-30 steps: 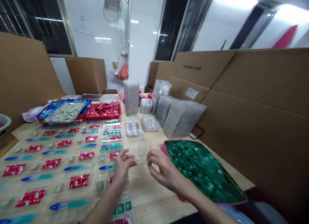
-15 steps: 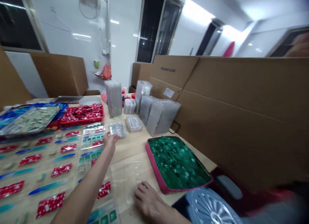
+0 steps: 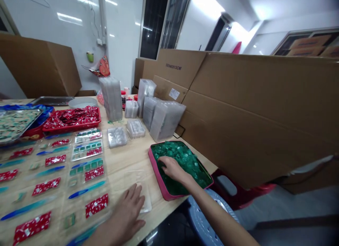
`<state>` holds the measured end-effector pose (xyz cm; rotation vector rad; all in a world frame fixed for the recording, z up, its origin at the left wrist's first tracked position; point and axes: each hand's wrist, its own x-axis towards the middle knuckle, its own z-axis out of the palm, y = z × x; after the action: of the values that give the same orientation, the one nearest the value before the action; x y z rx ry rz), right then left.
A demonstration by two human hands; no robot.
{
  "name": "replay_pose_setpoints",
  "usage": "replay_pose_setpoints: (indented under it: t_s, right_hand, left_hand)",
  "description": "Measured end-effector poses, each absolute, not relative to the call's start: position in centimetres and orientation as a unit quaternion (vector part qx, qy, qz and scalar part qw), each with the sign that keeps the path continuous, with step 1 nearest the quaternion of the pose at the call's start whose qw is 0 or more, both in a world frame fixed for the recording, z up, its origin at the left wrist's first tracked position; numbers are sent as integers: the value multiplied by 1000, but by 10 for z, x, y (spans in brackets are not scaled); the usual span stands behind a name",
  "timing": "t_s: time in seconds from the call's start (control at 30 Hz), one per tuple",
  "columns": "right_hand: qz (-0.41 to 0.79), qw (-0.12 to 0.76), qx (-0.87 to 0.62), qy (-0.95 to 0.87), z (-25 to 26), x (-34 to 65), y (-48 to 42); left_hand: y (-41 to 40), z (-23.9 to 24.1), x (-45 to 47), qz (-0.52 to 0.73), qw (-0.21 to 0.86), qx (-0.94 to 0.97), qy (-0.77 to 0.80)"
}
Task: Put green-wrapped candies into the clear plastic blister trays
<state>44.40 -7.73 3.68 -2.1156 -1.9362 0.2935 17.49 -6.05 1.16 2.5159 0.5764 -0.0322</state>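
My left hand (image 3: 129, 211) lies flat and open near the table's front edge. Its fingertips rest on an empty clear plastic blister tray (image 3: 140, 184). My right hand (image 3: 171, 168) reaches into a pink tray (image 3: 159, 177) heaped with small green packets (image 3: 185, 157). Its fingers curl down into the pile, and what they grip is hidden. To the left of my left hand lie rows of filled clear trays (image 3: 87, 168) with red sachets, blue spoons and green packets.
Small stacks of clear trays (image 3: 117, 136) and tall bagged stacks (image 3: 164, 119) stand mid-table. A red basket of red sachets (image 3: 72, 118) and a metal tray (image 3: 16, 120) sit at the back left. Cardboard panels (image 3: 259, 108) wall the right side. A plastic stool (image 3: 203, 224) sits below the table edge.
My left hand drew back from the small clear stack to the near edge and laid flat on the empty tray. My right hand moved from the table edge into the green packets. The view swung right.
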Motion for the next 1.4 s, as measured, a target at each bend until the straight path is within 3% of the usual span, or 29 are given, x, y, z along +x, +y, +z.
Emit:
replay_pose_setpoints:
  t_s: [0.23,0.33,0.43,0.5,0.6,0.77,1.0,1.1,1.23,1.4]
  right_hand:
    - [114,184,-713,-666,26,443,-75]
    - [159,294,-716,-613,28,445,-79]
    - [335,456,-660,-494,36,436,-84]
    - [447,514,-596,-425,41,420,-89]
    - [543,549,-525,-358,45,389,-94]
    - [595,571,-486,-287,42,348,-94]
    - [601,593,-479,-240,29,329,-94]
    - [554,582,-522,-287,19,334,-90]
    - [395,482,-618,-478,8,348,-75]
    - [205,296,-637,-682,5,352,-55]
  left_hand:
    - [-80,27,174,-127,231,932,249]
    - [-84,16,168,-104,240,931,256]
    - [-82,6,166,18,270,923,272]
    - [-79,7,168,156,312,891,290]
    - [-75,20,174,314,411,791,325]
    - [-73,33,177,375,496,716,318]
    - [-82,21,165,358,389,792,304]
    - [-85,22,163,279,349,842,304]
    - [-91,21,162,100,309,884,336]
    - [-95,16,161,41,295,897,326]
